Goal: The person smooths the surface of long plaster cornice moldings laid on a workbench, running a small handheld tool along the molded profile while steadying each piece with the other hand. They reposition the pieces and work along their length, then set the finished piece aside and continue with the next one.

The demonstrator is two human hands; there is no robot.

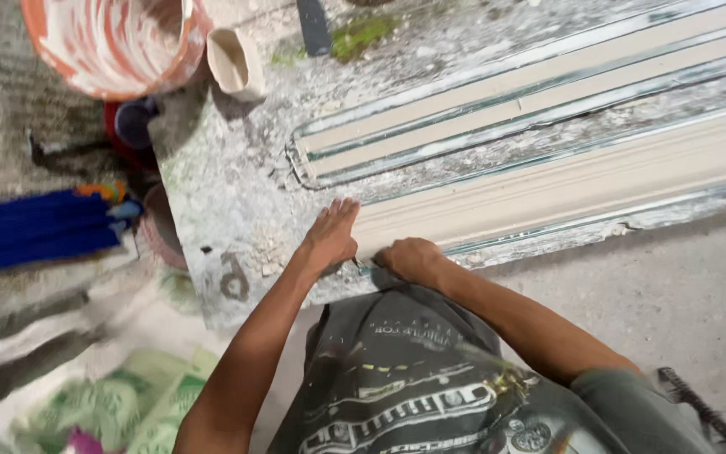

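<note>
A long cream plaster moulding (565, 181) lies on a plaster-stained worktable (228, 185), running from the near left end up to the right. My left hand (332, 233) rests flat with fingers together against the moulding's left end. Beside it, my right hand (412, 257) is curled over the near edge of the same end; what the fingers pinch is hidden. Further back on the table, two narrower cream strips (539, 92) lie parallel in a metal-edged frame.
An orange-and-white bucket (115, 42) and a small cream cup (233, 60) stand at the table's far left corner. A blue-bristled broom (39, 229) lies on the floor at left, green-printed sacks (128, 403) at lower left. Bare concrete floor (682, 286) is at right.
</note>
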